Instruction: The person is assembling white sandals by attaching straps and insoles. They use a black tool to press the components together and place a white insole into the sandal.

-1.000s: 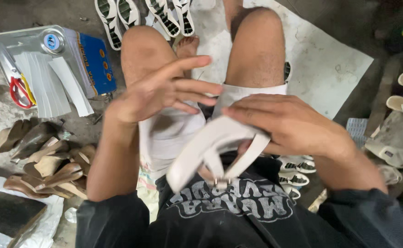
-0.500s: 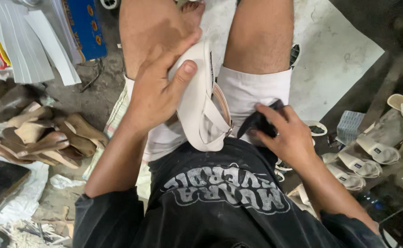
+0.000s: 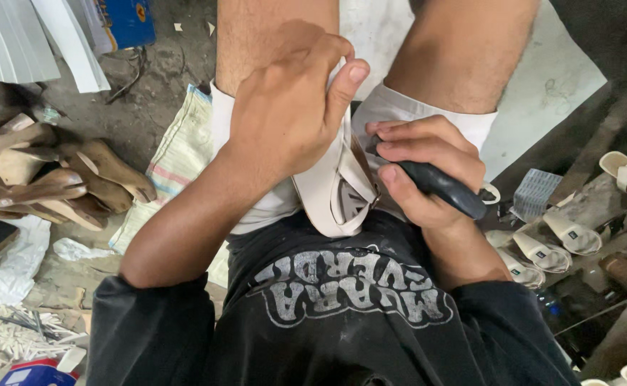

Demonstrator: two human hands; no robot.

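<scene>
Head view, left hand: the left hand [image 3: 285, 114] was clamped over the top of a cream sandal [image 3: 338, 193], thumb pressed along its edge.
Head view, right hand: the right hand [image 3: 428, 171] was curled tight round a black-handled tool [image 3: 446, 189].
Sandal's place: it lay on the person's lap, between the thighs, against white shorts [image 3: 406, 114].
Hidden: the left hand covered the sandal's upper end; the tool's working tip was lost behind the sandal's rim, so its kind could not be told.
Cut off: white strips [image 3: 42, 43] and a blue box [image 3: 127, 21] ran off the top edge.
Edges: brown soles [image 3: 49, 179] were heaped on the floor at left; finished pale sandals [image 3: 578, 229] crowded the right.
Open room: a white sheet [image 3: 549, 93] lay bare beyond the knees.
</scene>
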